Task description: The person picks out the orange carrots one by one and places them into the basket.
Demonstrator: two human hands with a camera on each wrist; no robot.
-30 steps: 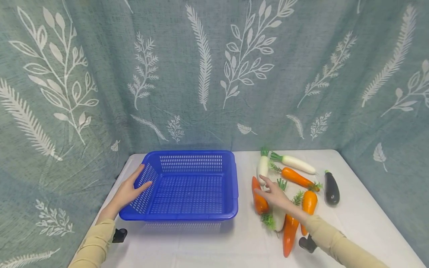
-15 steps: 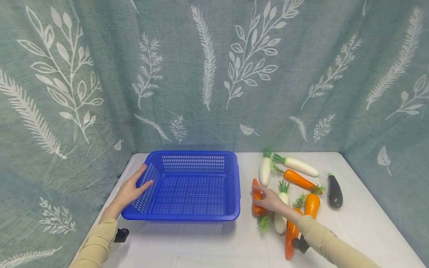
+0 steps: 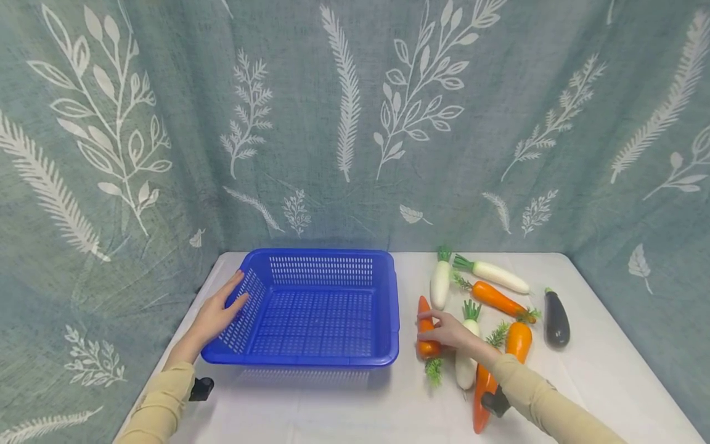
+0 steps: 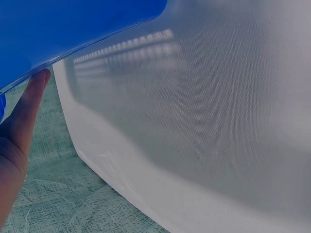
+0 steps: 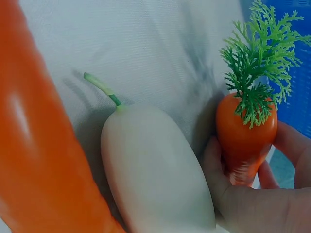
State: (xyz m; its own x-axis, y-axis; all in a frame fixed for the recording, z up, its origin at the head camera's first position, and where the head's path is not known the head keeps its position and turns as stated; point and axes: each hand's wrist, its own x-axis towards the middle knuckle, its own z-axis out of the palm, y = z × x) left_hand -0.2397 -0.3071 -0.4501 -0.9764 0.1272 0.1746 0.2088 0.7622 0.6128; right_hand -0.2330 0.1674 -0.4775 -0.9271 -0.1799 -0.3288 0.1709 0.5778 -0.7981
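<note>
In the head view, my right hand (image 3: pixel 448 332) grips an orange carrot (image 3: pixel 426 308) beside the basket. The right wrist view shows thumb and fingers round the sides of this carrot (image 5: pixel 245 124), its green leafy top facing the camera. Right beside that hand lies a white radish (image 5: pixel 155 170), partly under the forearm in the head view. My left hand (image 3: pixel 215 317) rests at the left rim of a blue plastic basket (image 3: pixel 299 359), fingers straight along the outside and thumb over the rim. In the left wrist view, a fingertip touches the basket's blue edge (image 4: pixel 82 29).
Two more radishes (image 3: pixel 440 285) (image 3: pixel 499 276) lie at the back right, near a carrot (image 3: pixel 496 297). Farther right lies an eggplant (image 3: pixel 556 320). Two carrots (image 3: pixel 519 340) (image 3: pixel 481 413) lie near my right sleeve. A leaf-patterned curtain (image 3: pixel 355 123) hangs behind the white table (image 3: pixel 333 413).
My right hand has come down onto the carrot, and its fingers have closed round it. The carrot has turned slightly more upright in view. My left hand stays at the basket's rim.
</note>
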